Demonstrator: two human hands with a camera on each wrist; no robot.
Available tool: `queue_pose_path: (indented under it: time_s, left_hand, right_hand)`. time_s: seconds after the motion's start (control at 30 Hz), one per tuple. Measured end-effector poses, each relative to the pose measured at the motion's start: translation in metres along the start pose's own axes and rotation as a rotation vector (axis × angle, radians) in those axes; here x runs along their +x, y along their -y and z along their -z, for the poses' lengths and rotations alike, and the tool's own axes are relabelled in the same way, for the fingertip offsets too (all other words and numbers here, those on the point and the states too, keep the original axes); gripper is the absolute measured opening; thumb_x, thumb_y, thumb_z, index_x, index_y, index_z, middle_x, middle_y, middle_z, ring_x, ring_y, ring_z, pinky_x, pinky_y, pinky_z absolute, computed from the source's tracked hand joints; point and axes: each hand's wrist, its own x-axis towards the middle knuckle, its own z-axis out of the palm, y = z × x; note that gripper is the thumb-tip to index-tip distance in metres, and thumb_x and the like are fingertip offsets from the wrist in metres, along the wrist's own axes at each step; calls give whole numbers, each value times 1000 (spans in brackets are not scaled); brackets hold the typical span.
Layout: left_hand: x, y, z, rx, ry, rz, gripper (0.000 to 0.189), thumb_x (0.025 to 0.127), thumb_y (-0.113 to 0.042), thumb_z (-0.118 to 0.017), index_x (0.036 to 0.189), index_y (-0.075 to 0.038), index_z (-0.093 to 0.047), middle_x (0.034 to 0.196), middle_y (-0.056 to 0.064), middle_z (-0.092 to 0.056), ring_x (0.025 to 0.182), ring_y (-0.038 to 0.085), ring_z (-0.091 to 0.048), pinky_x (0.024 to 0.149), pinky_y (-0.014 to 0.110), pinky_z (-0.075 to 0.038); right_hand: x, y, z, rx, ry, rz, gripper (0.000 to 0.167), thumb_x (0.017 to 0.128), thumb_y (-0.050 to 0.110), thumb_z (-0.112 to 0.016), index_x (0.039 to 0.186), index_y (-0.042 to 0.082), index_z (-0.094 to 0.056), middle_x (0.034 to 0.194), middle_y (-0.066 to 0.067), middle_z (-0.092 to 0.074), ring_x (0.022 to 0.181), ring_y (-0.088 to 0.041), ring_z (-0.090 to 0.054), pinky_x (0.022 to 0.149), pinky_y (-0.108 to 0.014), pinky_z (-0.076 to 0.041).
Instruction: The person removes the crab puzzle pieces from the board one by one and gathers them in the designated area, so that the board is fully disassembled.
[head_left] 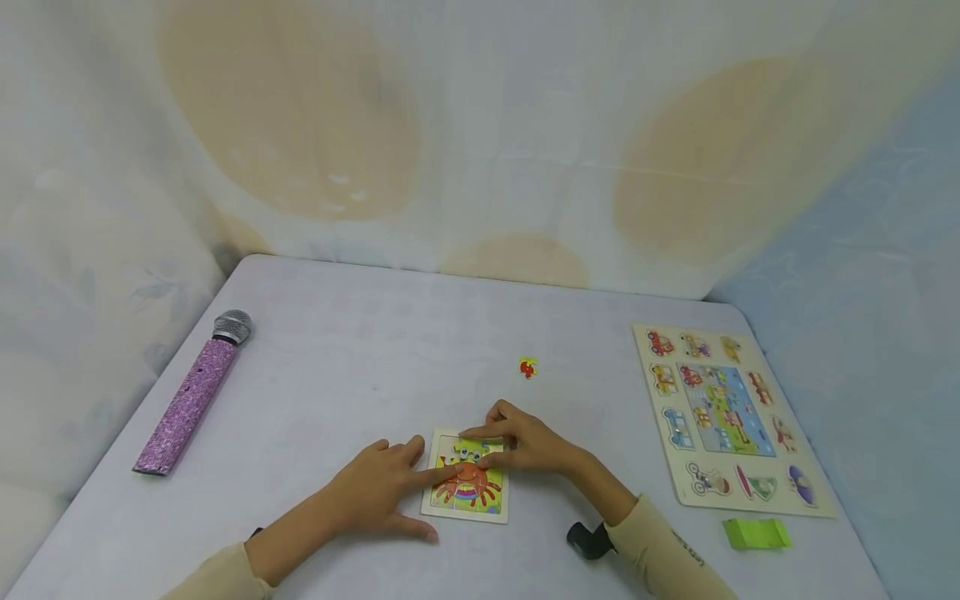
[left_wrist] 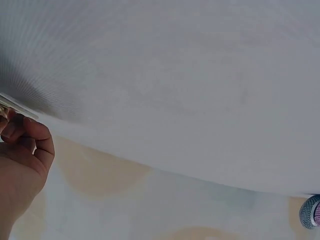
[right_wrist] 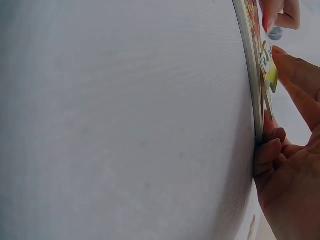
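Note:
A small framed crab jigsaw puzzle (head_left: 487,517) lies on the table between the hands. With its index finger extended, the left hand (head_left: 378,487) presses on the crab's red body, its thumb spread beside the frame's lower left. At the puzzle's top edge, the right hand (head_left: 532,443) pinches a yellow-green puzzle piece (right_wrist: 271,75) with eyes printed on it, between thumb and index finger. In the right wrist view that piece is tilted, standing partly above the frame. Further back lies a loose red-and-yellow puzzle piece (head_left: 528,367). The fingers cover part of the puzzle.
A glittery pink microphone (head_left: 187,404) lies at the left. To the right are a larger vehicle puzzle board (head_left: 693,492) and a bright green block (head_left: 757,534). A black object (head_left: 589,542) shows by the right sleeve. Patterned cloth hangs behind the table.

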Motion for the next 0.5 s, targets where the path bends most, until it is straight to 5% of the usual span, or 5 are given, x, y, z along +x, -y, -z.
queue_pose_path:
  time_s: [0.17, 0.5]
  left_hand:
    - [0, -2, -4, 38, -46, -39, 78, 77, -89, -41, 144, -48, -46, 93, -5, -42, 72, 5, -32, 63, 23, -25]
    - [-1, -2, -5, 26, 6, -16, 78, 78, -89, -39, 146, -50, -42, 104, 0, -49, 70, 6, -35, 64, 23, -26]
  right_hand:
    - [0, -3, 0, -1, -1, 27, 42, 87, 27, -77, 128, 20, -69, 97, 0, -43, 77, -11, -42, 66, -17, -38]
    - [-3, -10, 0, 89, -12, 90, 38, 87, 19, -76, 125, 13, -71, 98, -1, -45, 79, -13, -41, 67, -17, -36]
